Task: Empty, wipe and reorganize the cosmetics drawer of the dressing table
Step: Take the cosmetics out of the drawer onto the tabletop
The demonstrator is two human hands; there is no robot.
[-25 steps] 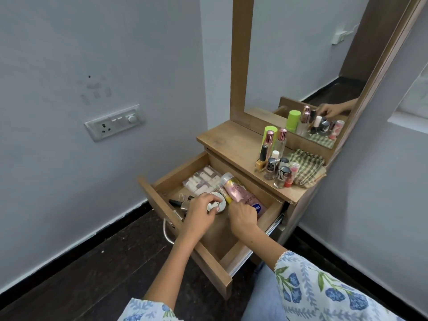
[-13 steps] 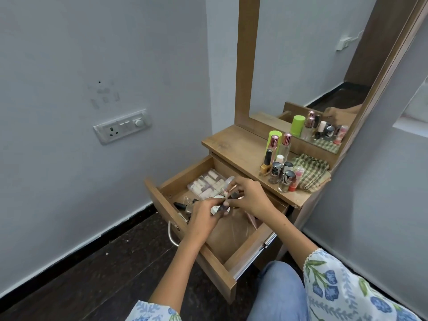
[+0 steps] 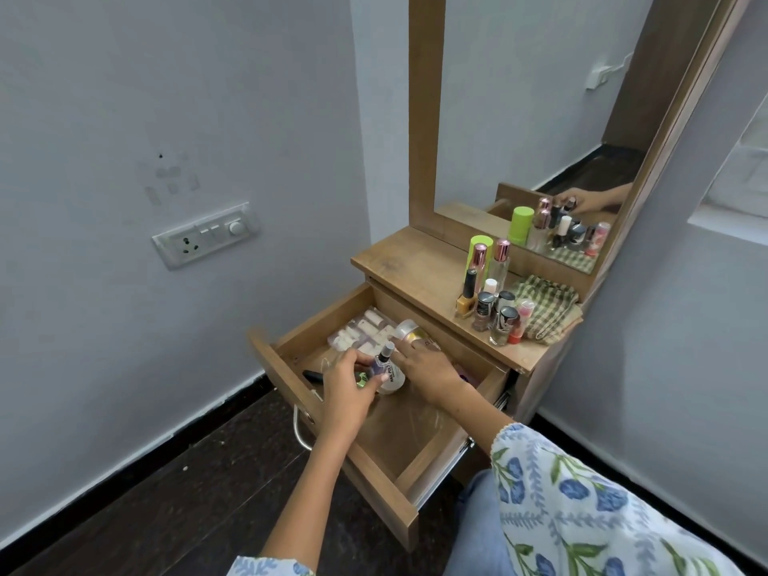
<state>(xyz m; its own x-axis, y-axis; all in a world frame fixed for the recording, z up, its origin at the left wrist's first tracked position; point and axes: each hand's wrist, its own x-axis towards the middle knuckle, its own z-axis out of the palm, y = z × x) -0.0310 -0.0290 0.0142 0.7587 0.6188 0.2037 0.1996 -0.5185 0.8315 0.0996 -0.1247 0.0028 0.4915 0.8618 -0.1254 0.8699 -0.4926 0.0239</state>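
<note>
The wooden drawer (image 3: 286, 370) of the dressing table stands pulled out. My left hand (image 3: 347, 386) is over its left part, closed on a small nail polish bottle (image 3: 381, 362) with a grey cap, with something small and green under my fingers. A white round jar (image 3: 394, 381) sits right beside that bottle. My right hand (image 3: 430, 367) lies palm down inside the drawer with fingers spread, its fingertips at a tube with a silver cap (image 3: 406, 329). A clear box of white pieces (image 3: 361, 328) lies at the drawer's back, and a black stick (image 3: 312, 376) lies near its front left.
On the tabletop (image 3: 415, 264) stand several bottles and nail polishes (image 3: 490, 301) beside a checked cloth (image 3: 548, 309). A mirror (image 3: 540, 118) rises behind them. Walls close in on the left and right; a switch socket (image 3: 205, 239) is on the left wall. Dark floor lies below.
My right hand dropped from beside my left hand down into the drawer onto the tube. My left hand now holds the nail polish bottle upright.
</note>
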